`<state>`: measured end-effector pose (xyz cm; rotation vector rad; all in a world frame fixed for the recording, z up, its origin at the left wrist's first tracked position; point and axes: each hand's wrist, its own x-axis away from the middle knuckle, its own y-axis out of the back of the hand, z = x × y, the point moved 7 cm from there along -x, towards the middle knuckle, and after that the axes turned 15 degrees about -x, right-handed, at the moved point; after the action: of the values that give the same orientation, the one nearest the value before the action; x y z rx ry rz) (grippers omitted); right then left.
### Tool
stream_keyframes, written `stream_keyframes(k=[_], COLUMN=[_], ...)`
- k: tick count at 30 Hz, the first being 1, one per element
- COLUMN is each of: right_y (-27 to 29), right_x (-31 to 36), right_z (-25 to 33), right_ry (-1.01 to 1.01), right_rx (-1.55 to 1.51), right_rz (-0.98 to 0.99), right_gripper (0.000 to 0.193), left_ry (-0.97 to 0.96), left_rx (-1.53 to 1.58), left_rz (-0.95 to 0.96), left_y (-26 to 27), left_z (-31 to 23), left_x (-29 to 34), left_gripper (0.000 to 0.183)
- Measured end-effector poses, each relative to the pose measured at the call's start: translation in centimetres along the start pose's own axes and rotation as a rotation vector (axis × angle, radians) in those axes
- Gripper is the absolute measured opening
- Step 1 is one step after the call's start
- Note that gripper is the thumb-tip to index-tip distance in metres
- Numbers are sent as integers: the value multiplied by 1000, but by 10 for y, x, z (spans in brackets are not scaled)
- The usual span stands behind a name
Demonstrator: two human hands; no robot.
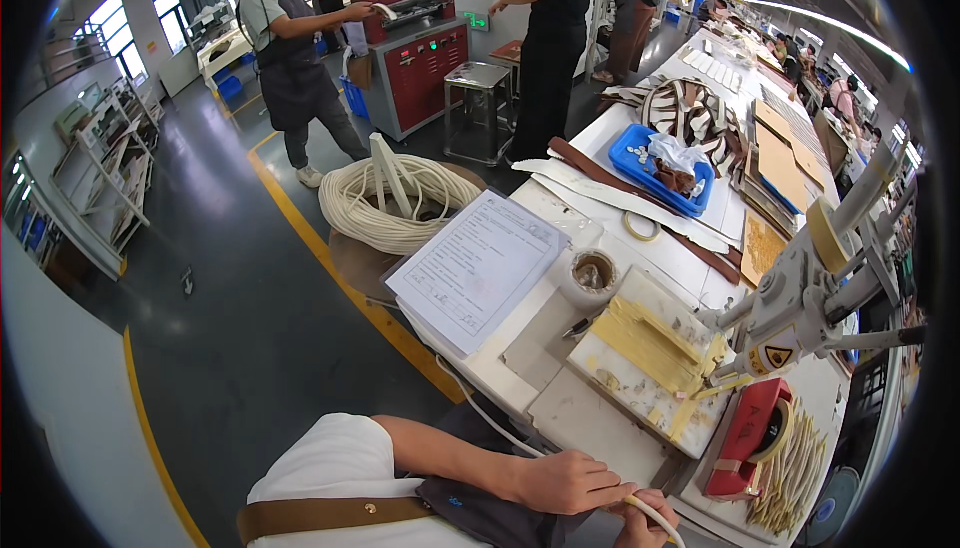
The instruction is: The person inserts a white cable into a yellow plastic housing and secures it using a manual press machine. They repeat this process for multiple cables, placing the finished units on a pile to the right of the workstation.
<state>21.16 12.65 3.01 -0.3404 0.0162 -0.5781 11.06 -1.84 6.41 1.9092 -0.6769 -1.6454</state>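
A cream-coloured cord runs through both my hands at the table's near edge. My left hand has its fingers closed on it. Just to the right, my right hand pinches the cord close to its bend, partly cut off by the lower picture edge. Behind my left hand the cord trails up along the table edge toward a large coil of the same cord on a round stand. Right of my hands stands a red tape dispenser with a roll of tape in it.
A press-like machine stands over a yellow-taped board. Short cord pieces lie in a pile beside the dispenser. A paper sheet, a tape roll and a blue tray occupy the table. Other people stand beyond.
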Motion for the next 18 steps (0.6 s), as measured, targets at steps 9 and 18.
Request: stream_keyframes(k=[9,18], right_y=[-1,-4], right_x=[0,-3], right_z=[4,19], right_ry=[54,92], right_rx=[86,200], right_rz=[47,64], right_gripper=[9,11], left_ry=[13,97], left_rx=[2,170], left_rz=[-49,7], left_y=[-4,-9], left_z=[-1,2], left_x=[2,1], left_gripper=[44,31])
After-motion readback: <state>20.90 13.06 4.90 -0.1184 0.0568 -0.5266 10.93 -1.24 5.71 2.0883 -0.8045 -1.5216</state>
